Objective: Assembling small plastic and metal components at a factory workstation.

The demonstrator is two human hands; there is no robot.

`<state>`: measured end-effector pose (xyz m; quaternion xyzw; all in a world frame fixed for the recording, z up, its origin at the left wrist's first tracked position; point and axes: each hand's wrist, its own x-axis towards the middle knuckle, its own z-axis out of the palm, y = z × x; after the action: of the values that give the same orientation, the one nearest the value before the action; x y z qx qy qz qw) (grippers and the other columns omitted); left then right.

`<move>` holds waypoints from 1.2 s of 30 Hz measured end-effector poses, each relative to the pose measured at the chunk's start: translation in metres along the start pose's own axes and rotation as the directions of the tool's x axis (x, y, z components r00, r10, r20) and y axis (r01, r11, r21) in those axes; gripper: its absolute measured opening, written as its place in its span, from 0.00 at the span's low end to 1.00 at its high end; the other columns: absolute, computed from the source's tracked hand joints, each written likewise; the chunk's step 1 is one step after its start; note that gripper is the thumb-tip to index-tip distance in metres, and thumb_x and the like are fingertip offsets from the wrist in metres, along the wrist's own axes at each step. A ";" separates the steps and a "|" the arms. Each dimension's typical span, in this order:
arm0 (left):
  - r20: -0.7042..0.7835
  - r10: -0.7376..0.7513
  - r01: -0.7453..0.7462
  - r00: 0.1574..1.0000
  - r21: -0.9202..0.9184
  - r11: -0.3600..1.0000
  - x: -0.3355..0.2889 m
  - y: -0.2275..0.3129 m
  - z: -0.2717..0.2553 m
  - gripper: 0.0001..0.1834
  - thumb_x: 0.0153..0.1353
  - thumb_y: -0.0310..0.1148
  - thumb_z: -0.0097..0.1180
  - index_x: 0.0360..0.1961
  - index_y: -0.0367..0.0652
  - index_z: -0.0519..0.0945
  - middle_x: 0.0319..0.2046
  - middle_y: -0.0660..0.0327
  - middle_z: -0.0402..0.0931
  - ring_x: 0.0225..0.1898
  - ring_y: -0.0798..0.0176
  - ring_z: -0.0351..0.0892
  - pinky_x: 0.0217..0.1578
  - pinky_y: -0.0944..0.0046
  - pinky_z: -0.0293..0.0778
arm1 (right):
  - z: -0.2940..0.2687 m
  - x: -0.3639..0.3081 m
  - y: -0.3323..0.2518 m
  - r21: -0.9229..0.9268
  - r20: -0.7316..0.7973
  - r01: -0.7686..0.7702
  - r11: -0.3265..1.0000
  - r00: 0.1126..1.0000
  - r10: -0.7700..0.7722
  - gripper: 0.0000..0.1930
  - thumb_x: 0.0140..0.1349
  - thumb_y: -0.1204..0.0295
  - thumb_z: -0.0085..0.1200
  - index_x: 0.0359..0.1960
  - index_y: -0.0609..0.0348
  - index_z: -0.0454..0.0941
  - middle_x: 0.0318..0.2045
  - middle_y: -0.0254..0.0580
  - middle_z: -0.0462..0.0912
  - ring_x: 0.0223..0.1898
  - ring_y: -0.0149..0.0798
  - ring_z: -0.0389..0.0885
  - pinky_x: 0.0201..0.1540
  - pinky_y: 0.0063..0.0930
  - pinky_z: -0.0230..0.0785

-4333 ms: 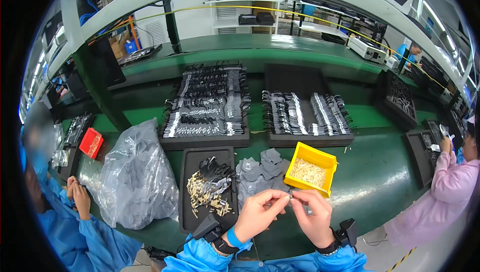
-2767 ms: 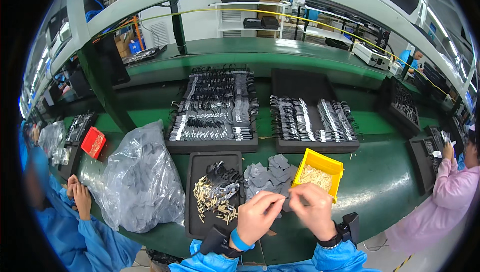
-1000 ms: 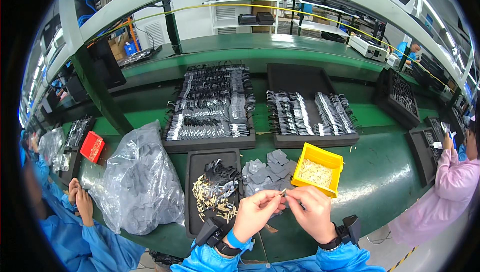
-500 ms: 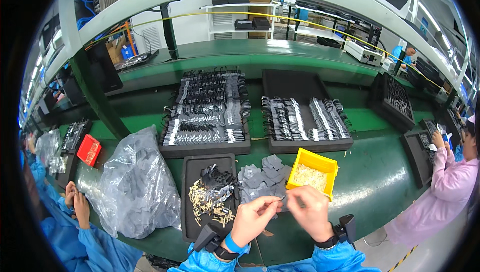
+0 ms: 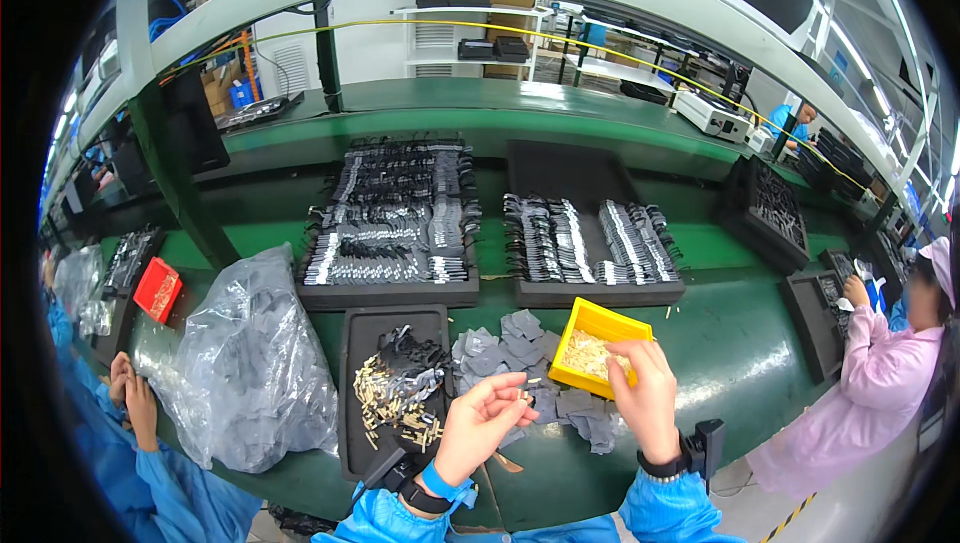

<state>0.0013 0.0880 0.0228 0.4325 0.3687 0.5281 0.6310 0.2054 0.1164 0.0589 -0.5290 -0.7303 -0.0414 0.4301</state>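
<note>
My left hand (image 5: 482,427) is pinched around a small pale-ended part (image 5: 525,397), too small to name surely. Below it and to its right lie loose grey fabric-like pieces (image 5: 515,343). At the near right corner of a yellow bin (image 5: 625,326), my right hand (image 5: 646,395) has bent fingers, with the thumb a little apart. Its fingertips hover over small cream-coloured pieces (image 5: 583,354) in the bin. Left of my hands, a black tray (image 5: 400,318) holds gold-coloured connector-like pieces (image 5: 385,403) and a heap of black leads (image 5: 412,358).
Two black foam trays, the left one (image 5: 385,295) and the right one (image 5: 600,293), hold rows of grey-and-black parts. A clear plastic bag (image 5: 255,363) of grey pieces stands left. Co-workers sit left (image 5: 140,408) and right (image 5: 860,343). A red bin (image 5: 157,290) stands far left.
My right hand has left my left hand's side and moved right to the yellow bin. My left hand has turned slightly, its fingertips now more visible. The whole view has shifted a little.
</note>
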 end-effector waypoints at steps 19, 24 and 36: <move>0.062 0.376 -0.341 0.924 0.575 0.743 -0.015 0.008 0.012 0.15 0.55 0.18 0.52 0.46 0.32 0.71 0.34 0.55 0.78 0.37 0.63 0.80 0.39 0.68 0.76 | 0.019 -0.020 -0.051 0.147 0.109 0.259 0.955 0.955 -0.276 0.08 0.41 0.79 0.60 0.26 0.58 0.76 0.26 0.36 0.76 0.29 0.38 0.76 0.31 0.29 0.70; -0.005 0.184 -0.176 0.983 0.277 0.945 -0.009 -0.002 0.004 0.19 0.59 0.20 0.48 0.52 0.33 0.68 0.35 0.56 0.76 0.38 0.62 0.79 0.41 0.67 0.75 | 0.012 -0.012 -0.037 0.224 -0.097 0.085 0.971 0.993 -0.065 0.08 0.41 0.83 0.58 0.24 0.60 0.75 0.23 0.39 0.76 0.26 0.41 0.77 0.29 0.30 0.69; 0.083 -0.185 0.194 0.979 -0.117 0.974 -0.003 0.002 -0.003 0.17 0.63 0.25 0.46 0.53 0.34 0.69 0.36 0.59 0.74 0.41 0.65 0.75 0.44 0.67 0.72 | 0.005 0.001 0.023 -0.144 -0.095 0.007 0.990 0.995 -0.021 0.06 0.48 0.81 0.56 0.29 0.59 0.76 0.24 0.43 0.77 0.25 0.42 0.77 0.29 0.30 0.69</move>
<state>-0.0027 0.0857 0.0232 0.3739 0.3516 0.4717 0.7170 0.2209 0.1293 0.0472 -0.5507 -0.7076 -0.1222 0.4256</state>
